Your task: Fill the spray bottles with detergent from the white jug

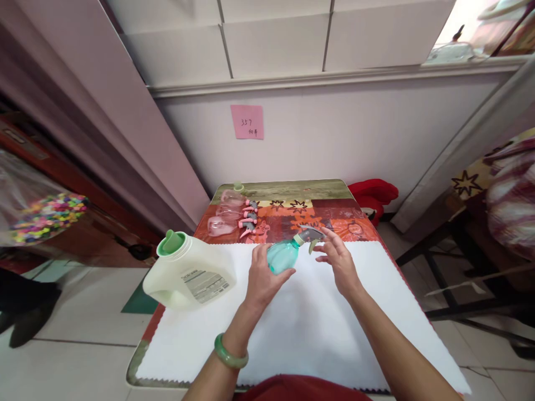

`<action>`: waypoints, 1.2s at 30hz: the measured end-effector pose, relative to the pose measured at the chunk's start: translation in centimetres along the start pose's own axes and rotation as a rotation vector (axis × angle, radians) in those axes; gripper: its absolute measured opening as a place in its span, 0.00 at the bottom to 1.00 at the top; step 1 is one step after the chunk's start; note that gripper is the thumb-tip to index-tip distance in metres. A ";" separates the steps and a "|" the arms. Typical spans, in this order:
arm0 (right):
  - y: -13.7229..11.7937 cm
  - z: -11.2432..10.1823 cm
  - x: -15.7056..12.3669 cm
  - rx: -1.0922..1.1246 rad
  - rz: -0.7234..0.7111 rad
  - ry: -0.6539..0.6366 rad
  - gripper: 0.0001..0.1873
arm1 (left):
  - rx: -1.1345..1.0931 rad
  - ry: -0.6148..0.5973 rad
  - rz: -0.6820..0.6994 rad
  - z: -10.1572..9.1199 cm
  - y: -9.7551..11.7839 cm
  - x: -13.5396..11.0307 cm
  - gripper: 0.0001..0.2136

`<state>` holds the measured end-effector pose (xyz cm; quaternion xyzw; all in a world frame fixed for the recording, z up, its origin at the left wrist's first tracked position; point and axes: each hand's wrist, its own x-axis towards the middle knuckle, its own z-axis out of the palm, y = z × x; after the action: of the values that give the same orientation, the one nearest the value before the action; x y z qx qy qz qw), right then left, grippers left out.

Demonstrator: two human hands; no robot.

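A teal, see-through spray bottle is tilted above the white mat, its grey trigger head pointing up and to the right. My left hand is wrapped round the bottle's body, thumb along the near side. Beside the trigger head, my right hand has its fingers apart and slightly bent. Its fingertips are close to the head's right end; whether they touch it I cannot tell. Left of my left hand stands a large whitish jug with a green cap and a printed label.
Several clear pink spray bottles lie at the table's back left, near a small pale green ring-shaped item. A patterned cloth covers the table behind the mat. A red plush item sits beyond the right corner; a dark stool stands right.
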<state>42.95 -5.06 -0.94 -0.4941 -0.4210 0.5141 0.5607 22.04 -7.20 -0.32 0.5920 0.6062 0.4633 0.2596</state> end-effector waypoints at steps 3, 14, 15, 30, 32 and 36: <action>-1.4 -0.2 0.7 -0.088 0.016 -0.048 0.33 | -0.037 -0.038 0.040 -0.9 0.0 0.2 0.33; -3.2 -2.0 1.6 -0.169 -0.105 -0.233 0.19 | -0.904 -0.768 -0.663 -2.3 -1.6 -0.6 0.33; -3.5 -2.1 1.7 -0.179 -0.113 -0.264 0.18 | -1.003 -0.871 -0.729 -2.0 -2.0 -1.0 0.35; -1.7 -1.4 1.5 -0.235 -0.102 0.133 0.23 | -0.470 -0.215 -0.211 -0.4 -0.5 -2.7 0.28; -1.2 -0.2 0.8 -0.209 -0.015 0.046 0.22 | -0.238 -0.078 -0.010 0.1 -0.6 -2.8 0.31; -0.7 2.8 -0.3 0.001 0.030 0.013 0.23 | 0.074 0.009 0.248 1.2 -1.5 -3.4 0.34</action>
<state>40.33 -5.00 0.18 -0.5034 -0.4097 0.5193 0.5560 22.93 -9.93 -2.93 0.6695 0.5463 0.4718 0.1755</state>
